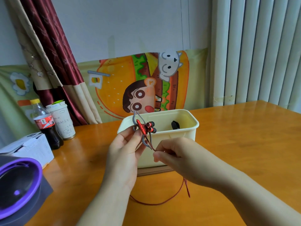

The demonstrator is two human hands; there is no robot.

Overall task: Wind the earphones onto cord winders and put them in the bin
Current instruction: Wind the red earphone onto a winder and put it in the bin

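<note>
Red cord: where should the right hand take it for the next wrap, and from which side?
Grip the red cord on its taut stretch just below the winder, pinching from the right as the right hand does. That stretch runs straight from the winder in the left hand; the rest lies slack on the table, so would likely give no tension.

Left hand (125, 150), right hand (175, 152): pinch grips.
</note>
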